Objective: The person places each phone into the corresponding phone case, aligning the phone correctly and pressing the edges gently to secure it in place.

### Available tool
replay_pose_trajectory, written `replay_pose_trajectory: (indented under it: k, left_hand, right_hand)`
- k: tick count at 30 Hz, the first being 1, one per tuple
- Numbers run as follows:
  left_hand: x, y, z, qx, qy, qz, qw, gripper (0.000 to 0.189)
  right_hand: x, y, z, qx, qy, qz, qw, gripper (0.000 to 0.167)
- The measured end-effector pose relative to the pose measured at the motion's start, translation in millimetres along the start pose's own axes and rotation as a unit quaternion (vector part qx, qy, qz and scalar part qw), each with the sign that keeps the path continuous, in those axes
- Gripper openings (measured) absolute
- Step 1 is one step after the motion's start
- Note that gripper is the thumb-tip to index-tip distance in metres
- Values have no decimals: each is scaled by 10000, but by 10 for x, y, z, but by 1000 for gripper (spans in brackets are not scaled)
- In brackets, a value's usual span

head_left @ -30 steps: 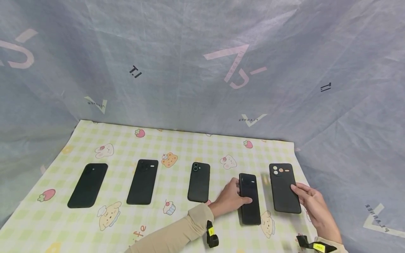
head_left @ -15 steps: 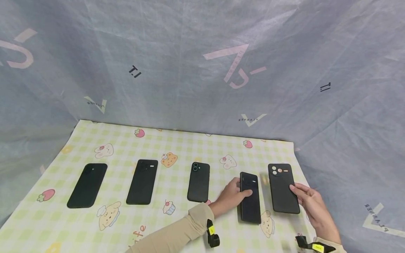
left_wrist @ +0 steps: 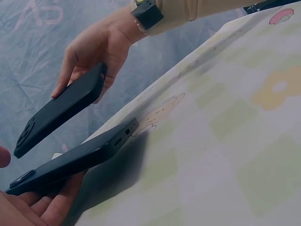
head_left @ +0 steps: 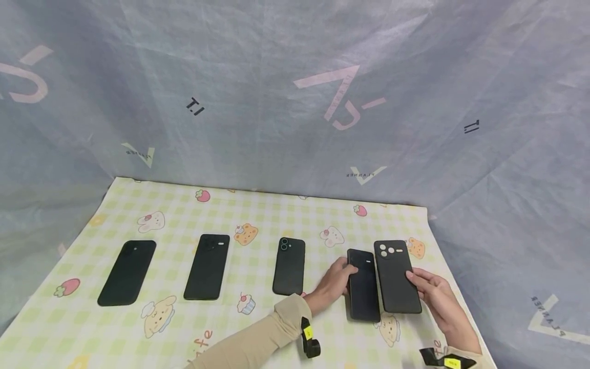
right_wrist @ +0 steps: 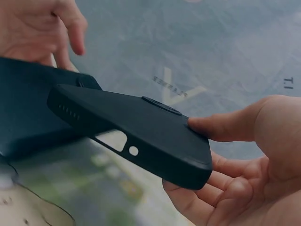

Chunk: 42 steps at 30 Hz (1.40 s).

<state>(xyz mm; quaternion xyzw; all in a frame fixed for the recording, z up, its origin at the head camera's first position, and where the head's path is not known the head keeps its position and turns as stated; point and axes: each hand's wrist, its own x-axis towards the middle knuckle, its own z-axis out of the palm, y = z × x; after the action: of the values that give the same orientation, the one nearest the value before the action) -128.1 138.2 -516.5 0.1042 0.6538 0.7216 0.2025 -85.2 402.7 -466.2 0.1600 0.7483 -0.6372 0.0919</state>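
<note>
My left hand (head_left: 333, 283) holds a black smartphone (head_left: 365, 294) slightly above the tablecloth, tilted. Its fingers lie beneath the phone, while the thumb is by the upper left edge; in the left wrist view the thumb stands off the surface. Just to the right, my right hand (head_left: 440, 303) pinches a black phone case (head_left: 399, 284) by its right edge, thumb on the back and fingers under it. The case has round camera holes at the top, and in the right wrist view cutouts (right_wrist: 133, 150) show along its bottom edge. Case and phone are close side by side.
Left of my hands, several dark phones or cases lie in a row: one with two camera rings (head_left: 289, 266), one with a small flash strip (head_left: 207, 266) and one farthest left (head_left: 126, 273). A checked tablecloth (head_left: 258, 338) covers the table; a grey-blue curtain (head_left: 258, 102) hangs behind.
The phone case has moved left, close beside the phone, with my right hand. My left thumb has slid from the phone's face toward its upper left edge, and the phone has shifted slightly.
</note>
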Motion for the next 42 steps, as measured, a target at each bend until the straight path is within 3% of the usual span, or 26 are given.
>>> replay_pose_trajectory:
  k: [8, 15, 24, 33, 42]
  left_hand:
    - [33, 1, 31, -159, 56, -31, 9999, 36]
    - [49, 13, 40, -396, 61, -103, 9991, 62]
    - [31, 50, 34, -471, 149, -206, 9986, 68]
    - [40, 24, 8, -451, 62, -195, 9988, 77]
    - [28, 18, 21, -540, 139, -164, 9983, 70]
  right_hand:
    - [-13, -12, 198, 251, -168, -69, 9995, 40]
    - [-32, 14, 336, 257, -363, -13, 9990, 49]
    - [-37, 82, 463, 98, -377, -70, 9992, 52]
    - [-8, 61, 552, -1038, 308, 91, 9941, 57]
    - [-63, 40, 614, -2294, 772, -361, 9696, 58]
